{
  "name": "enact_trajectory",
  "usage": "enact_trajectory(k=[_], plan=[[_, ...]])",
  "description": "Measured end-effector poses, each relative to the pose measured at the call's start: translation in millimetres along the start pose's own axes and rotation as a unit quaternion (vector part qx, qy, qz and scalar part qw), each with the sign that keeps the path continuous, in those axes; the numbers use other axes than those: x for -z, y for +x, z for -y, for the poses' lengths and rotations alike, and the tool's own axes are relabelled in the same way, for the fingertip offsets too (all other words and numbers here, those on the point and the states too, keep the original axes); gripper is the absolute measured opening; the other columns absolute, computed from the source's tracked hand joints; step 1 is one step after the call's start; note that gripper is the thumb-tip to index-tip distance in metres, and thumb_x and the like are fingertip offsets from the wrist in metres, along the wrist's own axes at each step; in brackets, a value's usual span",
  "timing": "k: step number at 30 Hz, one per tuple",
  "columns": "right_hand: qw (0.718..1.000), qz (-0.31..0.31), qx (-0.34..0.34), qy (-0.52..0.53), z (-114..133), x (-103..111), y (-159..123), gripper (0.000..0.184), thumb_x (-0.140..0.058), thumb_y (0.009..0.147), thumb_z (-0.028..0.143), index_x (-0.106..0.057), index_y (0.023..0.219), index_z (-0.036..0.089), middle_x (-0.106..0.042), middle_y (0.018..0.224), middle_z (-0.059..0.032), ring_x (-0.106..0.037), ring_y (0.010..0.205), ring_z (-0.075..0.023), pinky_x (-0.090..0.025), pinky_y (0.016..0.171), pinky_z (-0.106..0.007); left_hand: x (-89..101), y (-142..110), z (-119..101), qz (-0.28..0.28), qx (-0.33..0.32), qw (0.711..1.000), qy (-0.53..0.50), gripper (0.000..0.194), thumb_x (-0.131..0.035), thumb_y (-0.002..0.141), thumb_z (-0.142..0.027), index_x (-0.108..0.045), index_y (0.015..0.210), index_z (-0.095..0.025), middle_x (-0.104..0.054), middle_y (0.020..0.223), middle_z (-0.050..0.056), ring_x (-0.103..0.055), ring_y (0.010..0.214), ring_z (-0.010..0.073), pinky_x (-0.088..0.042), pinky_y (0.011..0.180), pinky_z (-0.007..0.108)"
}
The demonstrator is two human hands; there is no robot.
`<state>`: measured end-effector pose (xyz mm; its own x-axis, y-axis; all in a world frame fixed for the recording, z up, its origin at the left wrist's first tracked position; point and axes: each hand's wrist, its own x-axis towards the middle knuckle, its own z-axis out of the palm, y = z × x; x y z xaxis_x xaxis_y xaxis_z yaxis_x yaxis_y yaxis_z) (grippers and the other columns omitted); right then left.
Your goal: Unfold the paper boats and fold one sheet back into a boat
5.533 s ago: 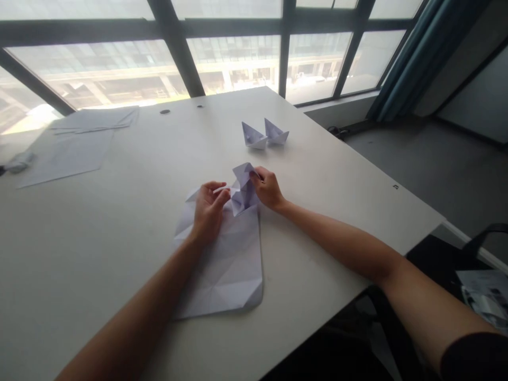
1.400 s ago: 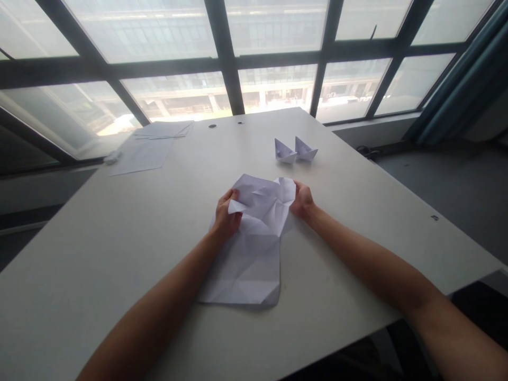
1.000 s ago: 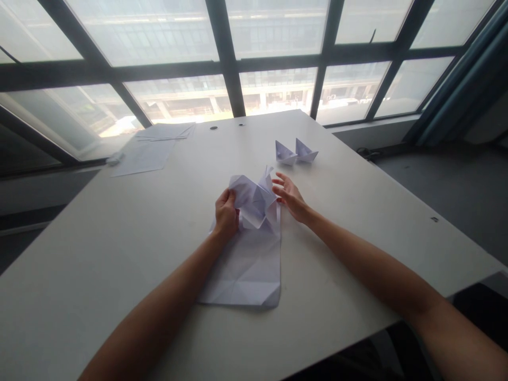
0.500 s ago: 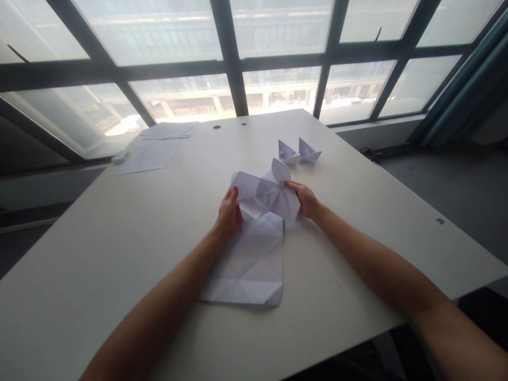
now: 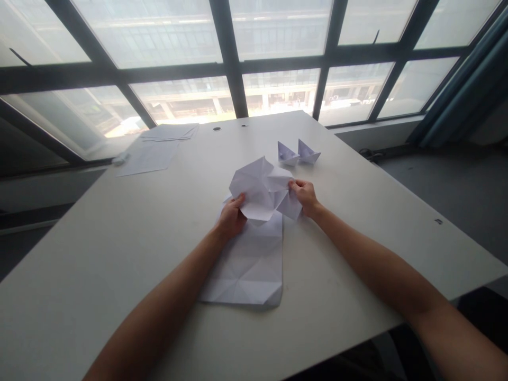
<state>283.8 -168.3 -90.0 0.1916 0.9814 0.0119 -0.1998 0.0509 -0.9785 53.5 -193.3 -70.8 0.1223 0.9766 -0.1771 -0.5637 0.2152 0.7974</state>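
Note:
A creased, partly unfolded sheet of white paper (image 5: 260, 188) is held just above the white table (image 5: 119, 222). My left hand (image 5: 231, 217) pinches its lower left edge. My right hand (image 5: 305, 194) pinches its right edge. Beneath them a second creased sheet (image 5: 250, 267) lies flat on the table, reaching toward me. Two small folded paper boats (image 5: 297, 153) stand side by side beyond my right hand.
Loose white sheets (image 5: 153, 151) lie at the table's far left corner. Large windows (image 5: 254, 53) with dark frames run behind the table. The table's right edge drops to a grey floor (image 5: 436, 174), with a blue curtain (image 5: 460, 79) at the right.
The held paper has opened wider and tilted up toward me. My right hand, open a second ago, has pinched the sheet's right edge again. My left hand has shifted to the lower edge.

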Motion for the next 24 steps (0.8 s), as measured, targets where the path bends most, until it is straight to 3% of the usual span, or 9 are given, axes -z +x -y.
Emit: enact_trajectory(k=[6, 12, 17, 20, 24], plan=[[0.998, -0.044, 0.041, -0.035, 0, 13, 11, 0.040, -0.068, 0.069, 0.055, -0.061, 0.068, 0.016, -0.054, 0.057, 0.0019, -0.046, 0.050, -0.0107, -0.035, 0.048, -0.023, 3.9, 6, 0, 0.021, -0.038, 0.998, -0.044, 0.027, -0.061, 0.089, -0.023, -0.064, 0.113, -0.010, -0.070, 0.112, 0.013, -0.068, 0.102, 0.0222, -0.053, 0.093, 0.035], [0.961, -0.119, 0.155, -0.197, 6, 13, 2, 0.040, -0.051, 0.086, 0.053, -0.054, 0.066, 0.018, -0.049, 0.058, 0.0013, -0.041, 0.054, -0.0124, -0.032, 0.050, -0.025, -0.5, 0, 4, 0.013, -0.022, 0.998, 0.059, 0.023, -0.065, 0.088, -0.032, -0.064, 0.103, -0.015, -0.072, 0.098, 0.008, -0.070, 0.074, 0.0170, -0.061, 0.069, 0.032], [0.931, -0.125, 0.199, -0.281, 14, 12, -5, 0.039, -0.045, 0.090, 0.050, -0.051, 0.066, 0.020, -0.047, 0.058, 0.0005, -0.039, 0.059, -0.0145, -0.032, 0.055, -0.025, -3.0, -6, 5, 0.063, 0.015, 0.983, 0.169, 0.032, -0.078, 0.075, -0.027, -0.066, 0.101, -0.013, -0.070, 0.098, 0.010, -0.068, 0.073, 0.0162, -0.059, 0.063, 0.026], [0.930, -0.127, 0.209, -0.275, 15, 15, -2, 0.039, -0.046, 0.089, 0.049, -0.051, 0.063, 0.020, -0.046, 0.057, 0.0010, -0.038, 0.057, -0.0139, -0.030, 0.053, -0.025, -2.2, -7, 2, 0.060, 0.015, 0.977, 0.204, 0.030, -0.082, 0.069, -0.024, -0.067, 0.092, -0.011, -0.068, 0.084, 0.006, -0.061, 0.058, 0.0096, -0.054, 0.053, 0.019], [0.955, -0.105, 0.160, -0.225, 10, 22, 5, 0.037, -0.049, 0.085, 0.048, -0.058, 0.068, 0.016, -0.051, 0.059, 0.0003, -0.040, 0.055, -0.0126, -0.030, 0.049, -0.024, -5.7, -10, -8, 0.098, 0.008, 0.980, 0.172, 0.029, -0.081, 0.071, -0.025, -0.066, 0.092, -0.012, -0.065, 0.078, 0.002, -0.055, 0.053, 0.0054, -0.047, 0.048, 0.014]])
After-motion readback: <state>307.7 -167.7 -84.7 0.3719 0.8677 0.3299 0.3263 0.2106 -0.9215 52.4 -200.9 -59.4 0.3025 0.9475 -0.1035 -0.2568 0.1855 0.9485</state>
